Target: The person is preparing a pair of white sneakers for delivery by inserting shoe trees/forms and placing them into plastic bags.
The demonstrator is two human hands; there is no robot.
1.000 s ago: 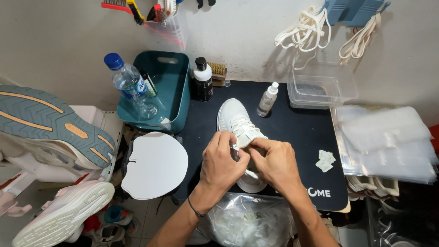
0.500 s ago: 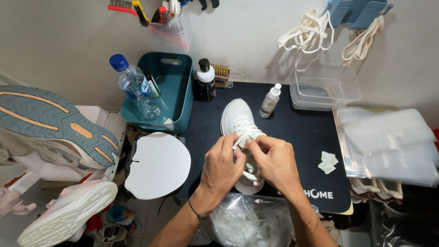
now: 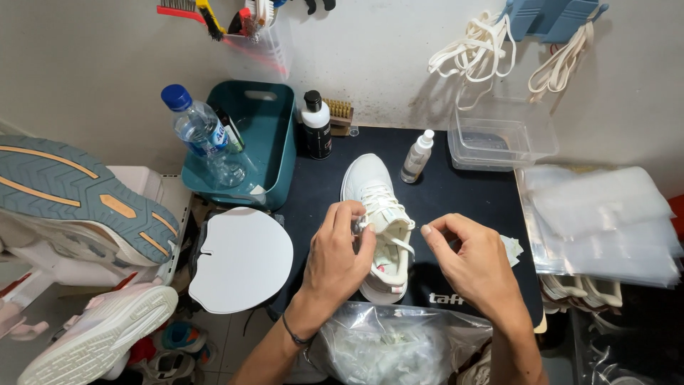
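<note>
A dark mat (image 3: 470,207) covers the worktop, and a white sneaker (image 3: 375,214) lies near its middle, toe pointing to the far edge, heel toward the near edge. At the far left corner stands a teal bin (image 3: 274,128) with a clear water bottle (image 3: 203,142) leaning at its left side. A clear plastic box (image 3: 502,139) sits at the far right corner, and a stack of clear plastic bags (image 3: 605,221) spreads off the right edge. A round white disc (image 3: 239,260) lies off the left edge (it overlaps the mat's side a little). A crumpled clear bag (image 3: 388,346) sits at the near edge, between the forearms.

The left hand (image 3: 338,260) comes up from the near edge, wrist straight, back of the hand upward, fingers curled tightly over the sneaker's left side; thumb and forefinger pinch a white lace (image 3: 385,214) at the tongue. The right hand (image 3: 474,264) is held to the right of the shoe and clear of it, half closed, fingers bent inward and thumb pointing toward the shoe; whether it grips a lace end cannot be told.

Behind the shoe's toe stands a black bottle with a white top (image 3: 317,128), and to its right a small clear spray bottle (image 3: 417,157). A wooden brush (image 3: 340,114) lies at the far edge.
</note>
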